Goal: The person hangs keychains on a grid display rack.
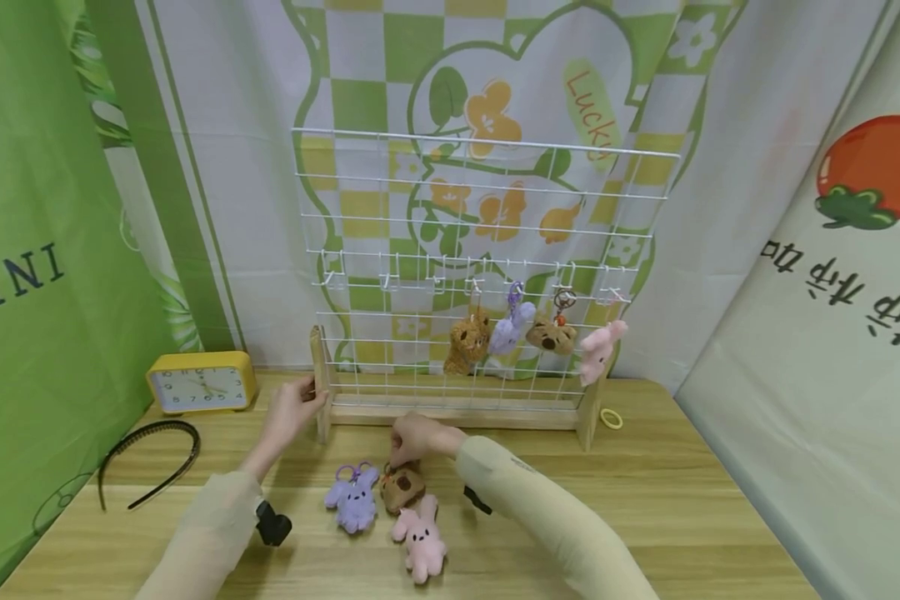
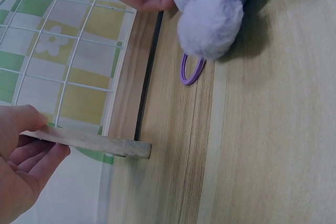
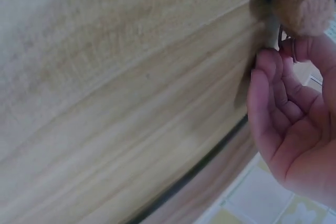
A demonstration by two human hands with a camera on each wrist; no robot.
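At my far left, on the table [image 1: 682, 500], a yellow clock [image 1: 202, 383] stands behind a black headband [image 1: 146, 428]. Next comes my left hand [image 1: 298, 404], thumb on one side and fingers on the other, gripping the wooden post [image 1: 319, 383] at the rack's left end. In front lies a purple plush bunny [image 1: 355, 504], ring pointing towards the rack. Just right of it is the brown plush keychain [image 1: 402, 489], lying on the table; my right hand [image 1: 418, 437] pinches its metal ring between thumb and curled fingers, hiding part of the clasp from above. A pink plush bunny [image 1: 422, 546] crowds its near edge, and the rack's wooden base beam runs close behind my knuckles. On the wire rack [image 1: 487, 142] hang a curly brown plush [image 1: 467, 343], another purple bunny [image 1: 512, 329], a brown bear head [image 1: 552, 336] and another pink bunny [image 1: 602, 353]. A yellow ring [image 1: 611, 427] lies by the right post. As for writing, the green cloth [image 1: 30, 167] shows "NNI", the clock has numerals, the curtain behind the rack reads "Lucky" in orange, and dark characters I can't read surely sit under the printed tomato [image 1: 881, 167].
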